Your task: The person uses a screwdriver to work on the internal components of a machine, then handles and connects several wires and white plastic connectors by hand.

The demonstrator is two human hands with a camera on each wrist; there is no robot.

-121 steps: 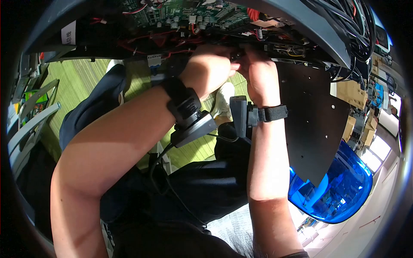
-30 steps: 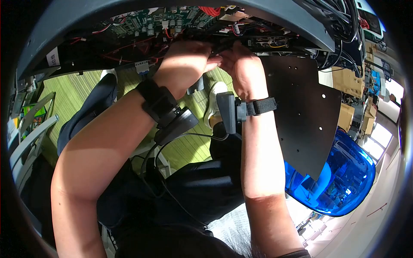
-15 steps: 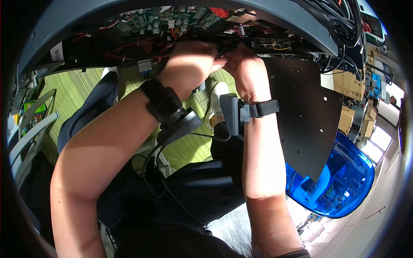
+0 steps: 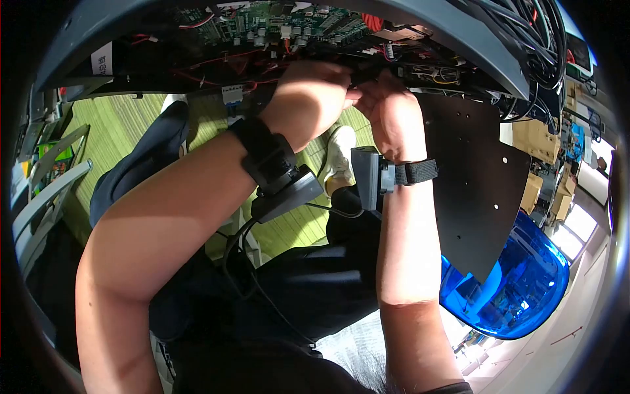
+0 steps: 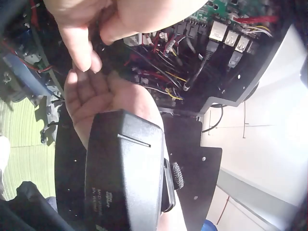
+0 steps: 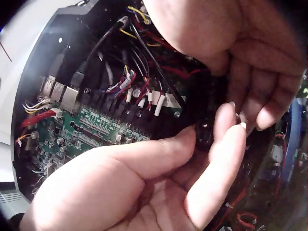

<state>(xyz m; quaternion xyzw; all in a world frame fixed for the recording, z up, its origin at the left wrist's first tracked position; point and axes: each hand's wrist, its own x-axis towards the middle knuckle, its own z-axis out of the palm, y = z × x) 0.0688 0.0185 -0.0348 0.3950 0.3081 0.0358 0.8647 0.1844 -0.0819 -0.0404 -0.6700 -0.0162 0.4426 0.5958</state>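
Observation:
My left hand (image 4: 312, 92) and right hand (image 4: 394, 111) meet under the front edge of an opened dark housing (image 4: 459, 33). In the right wrist view, the left hand's thumb and fingers close around a small black part (image 6: 204, 130), mostly hidden in shadow. The right hand (image 6: 240, 38) comes from the opposite side, palm showing and fingers bent close to the left fingertips. In the left wrist view, the left fingers point down onto the right hand's fingers (image 5: 86, 91). I cannot tell whether the right hand also grips the black part.
Inside the housing are a green circuit board (image 6: 91, 130), plugged cables (image 5: 207, 55) and thin coloured wires. A black perforated panel (image 4: 472, 184) hangs right of the right forearm, with a blue transparent shell (image 4: 531, 289) below. Black cables (image 4: 535, 39) bundle at the upper right.
Four seconds ago a small black part showed between the hands; now it is hidden in the head view. The head view has shifted slightly since; both hands stay at the same spot under the housing.

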